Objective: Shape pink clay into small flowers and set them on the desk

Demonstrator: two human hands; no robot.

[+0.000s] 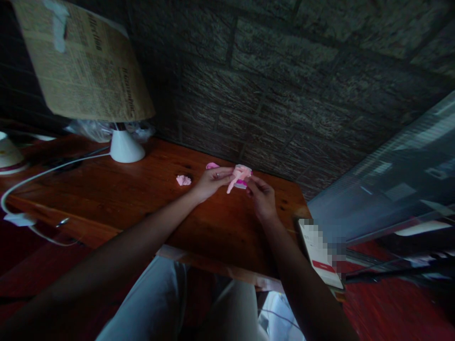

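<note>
Both my hands meet over the far side of a reddish wooden table (117, 194). Between them is a small pink paper piece (240, 176), folded and partly crumpled, held just above the wood. My left hand (210, 182) pinches its left side, a ring showing on one finger. My right hand (261, 196) grips its right end with closed fingers. A crumpled pink scrap (183, 180) lies on the table left of my left hand, and another pink bit (212, 166) sits just behind it.
A white lamp base (126, 147) with a newspaper shade (85, 61) stands at the back left, its white cable (42, 175) looping over the table. A phone (320, 255) lies at the table's right edge. A dark brick wall (284, 85) rises behind.
</note>
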